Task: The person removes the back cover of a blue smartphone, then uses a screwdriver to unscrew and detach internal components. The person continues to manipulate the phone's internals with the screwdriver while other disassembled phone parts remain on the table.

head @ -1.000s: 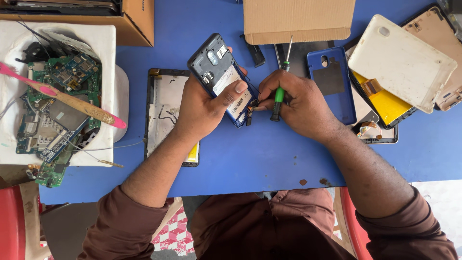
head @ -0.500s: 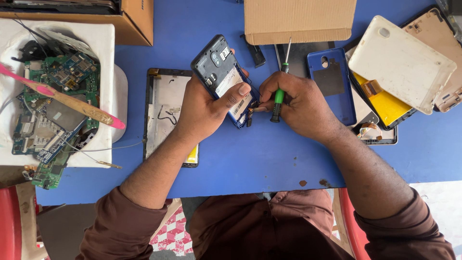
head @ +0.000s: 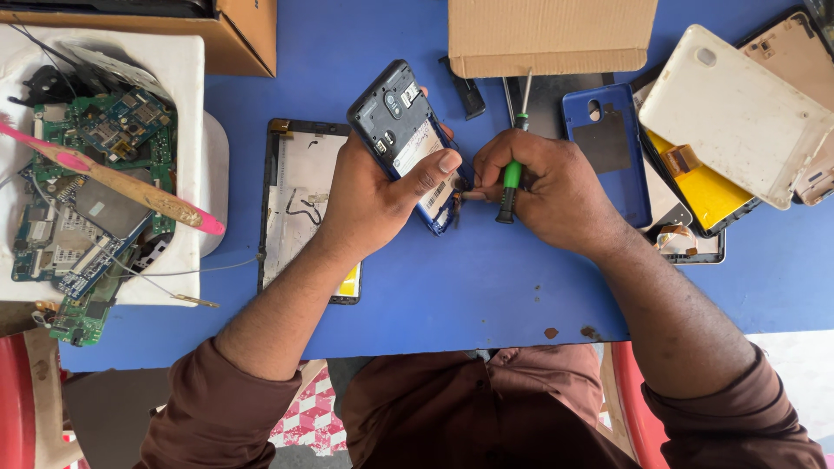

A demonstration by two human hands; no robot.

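Blue-framed opened phone (head: 407, 139), tilted, sits clamped in the left hand (head: 373, 195), its lower end just left of the right hand (head: 543, 187) pinching a green-handled screwdriver (head: 511, 178).

Phone (head: 408, 139): dark blue frame, back cover off, innards exposed w/ camera module and white label; tilted diagonally, top end up-left, raised off blue counter (head: 486, 278), gripped.

Screwdriver (head: 512, 174): green grip w/ black ends, thin metal shaft; roughly upright, just right of phone's lower end, held in a closed fist.
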